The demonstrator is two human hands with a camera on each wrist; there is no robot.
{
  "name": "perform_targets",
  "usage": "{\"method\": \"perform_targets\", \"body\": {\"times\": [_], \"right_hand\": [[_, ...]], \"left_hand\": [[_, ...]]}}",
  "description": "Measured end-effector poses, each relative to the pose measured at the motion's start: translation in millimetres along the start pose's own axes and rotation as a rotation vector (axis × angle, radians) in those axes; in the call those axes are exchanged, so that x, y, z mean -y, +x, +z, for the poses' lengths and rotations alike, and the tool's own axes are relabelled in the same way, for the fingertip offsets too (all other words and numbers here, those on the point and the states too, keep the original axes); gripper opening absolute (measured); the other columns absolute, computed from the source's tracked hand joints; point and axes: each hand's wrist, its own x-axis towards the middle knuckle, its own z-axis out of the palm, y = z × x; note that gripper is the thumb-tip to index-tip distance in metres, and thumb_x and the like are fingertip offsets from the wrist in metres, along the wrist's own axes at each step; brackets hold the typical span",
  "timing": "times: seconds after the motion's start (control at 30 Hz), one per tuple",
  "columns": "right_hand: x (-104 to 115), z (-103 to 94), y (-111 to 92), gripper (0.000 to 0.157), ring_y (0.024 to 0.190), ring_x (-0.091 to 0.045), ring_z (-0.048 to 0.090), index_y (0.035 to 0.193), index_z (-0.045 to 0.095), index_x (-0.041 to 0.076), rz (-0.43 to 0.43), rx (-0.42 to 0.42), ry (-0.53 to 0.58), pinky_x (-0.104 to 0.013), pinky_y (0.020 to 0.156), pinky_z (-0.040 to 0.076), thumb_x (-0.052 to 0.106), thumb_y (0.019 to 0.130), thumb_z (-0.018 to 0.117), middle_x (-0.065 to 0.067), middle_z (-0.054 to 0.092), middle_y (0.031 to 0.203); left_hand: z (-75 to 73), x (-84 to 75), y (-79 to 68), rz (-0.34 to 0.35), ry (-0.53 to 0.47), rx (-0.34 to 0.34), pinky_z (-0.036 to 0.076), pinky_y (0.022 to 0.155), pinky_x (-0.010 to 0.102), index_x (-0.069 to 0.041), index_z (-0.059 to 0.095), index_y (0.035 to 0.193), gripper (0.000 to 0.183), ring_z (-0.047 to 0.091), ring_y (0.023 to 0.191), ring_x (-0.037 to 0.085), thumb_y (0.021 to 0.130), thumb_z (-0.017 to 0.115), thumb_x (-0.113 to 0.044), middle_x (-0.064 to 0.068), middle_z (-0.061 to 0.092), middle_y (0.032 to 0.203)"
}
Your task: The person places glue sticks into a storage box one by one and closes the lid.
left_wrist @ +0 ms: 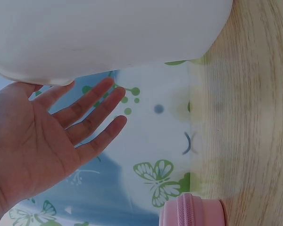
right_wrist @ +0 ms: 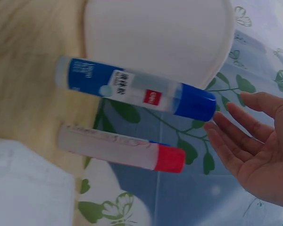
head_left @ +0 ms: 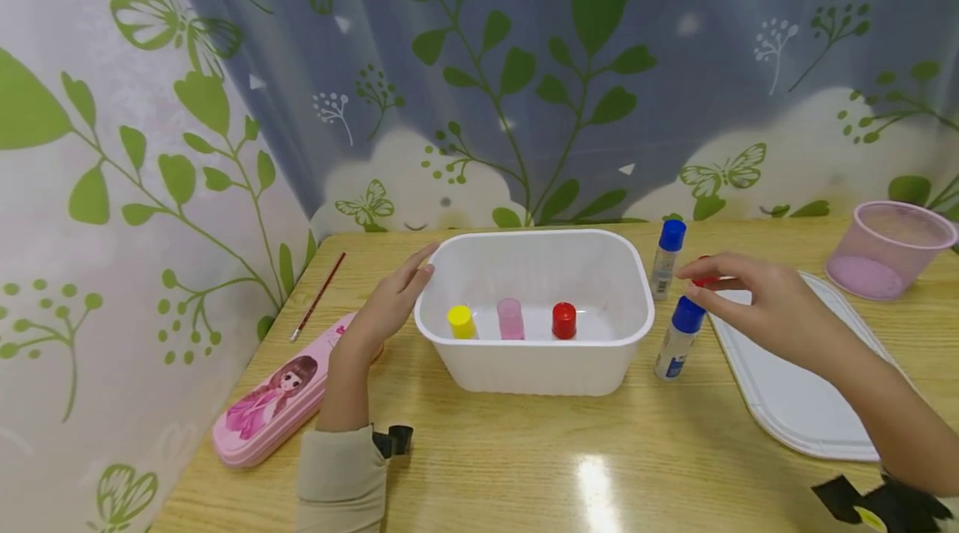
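Note:
A white plastic bin (head_left: 532,366) stands in the middle of the table. My left hand (head_left: 390,300) rests at its left rim, thumb against the edge and fingers stretched out in the left wrist view. Inside the bin show a yellow cap (head_left: 461,322), a translucent pink cylinder (head_left: 511,320) and a red cap (head_left: 564,321). Right of the bin, two blue-capped glue bottles (head_left: 678,341) and a red-capped glue bottle (right_wrist: 113,148) stand upright. My right hand (right_wrist: 262,150) is at the front bottle's blue cap (right_wrist: 195,102), with fingers loosely spread and nothing gripped.
A pink pencil case (head_left: 277,408) lies left of the bin, with a thin dark red stick (head_left: 318,296) behind it. Under my right forearm lies a flat white tray (head_left: 787,400). A translucent pink cup (head_left: 887,254) stands at the far right, near the curtain.

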Motion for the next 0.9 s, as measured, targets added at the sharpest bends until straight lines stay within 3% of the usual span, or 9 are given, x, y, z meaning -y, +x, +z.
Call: {"method": "perform_targets", "body": {"times": [0.17, 0.5, 0.9], "right_hand": [[-11.0, 9.1, -9.7, 0.028, 0.093, -0.035, 0.060, 0.116, 0.059, 0.006, 0.052, 0.056, 0.059, -0.045, 0.070, 0.051, 0.013, 0.088, 0.063, -0.015, 0.061, 0.110], [-19.4, 31.1, -19.1, 0.033, 0.087, -0.031, 0.062, 0.117, 0.056, 0.004, 0.058, 0.020, 0.117, -0.035, 0.068, 0.053, 0.008, 0.086, 0.066, -0.012, 0.063, 0.102], [-12.6, 22.7, -17.0, 0.031, 0.084, -0.037, 0.063, 0.118, 0.057, 0.004, 0.058, 0.001, 0.099, -0.040, 0.063, 0.053, 0.010, 0.088, 0.063, -0.016, 0.063, 0.102]], "left_hand": [[-0.4, -0.3, -0.3, -0.002, 0.007, -0.003, 0.024, 0.101, 0.053, -0.033, 0.028, 0.144, 0.052, 0.029, 0.130, 0.026, 0.096, 0.035, -0.050, 0.002, 0.030, 0.146], [-0.3, -1.9, -2.8, -0.006, -0.003, -0.011, 0.024, 0.102, 0.051, -0.032, 0.029, 0.144, 0.052, 0.030, 0.130, 0.025, 0.096, 0.037, -0.049, 0.000, 0.030, 0.145], [-0.6, -1.5, -1.6, -0.016, 0.009, -0.013, 0.025, 0.101, 0.051, -0.033, 0.029, 0.144, 0.053, 0.030, 0.130, 0.025, 0.095, 0.037, -0.051, -0.001, 0.030, 0.145]]}}
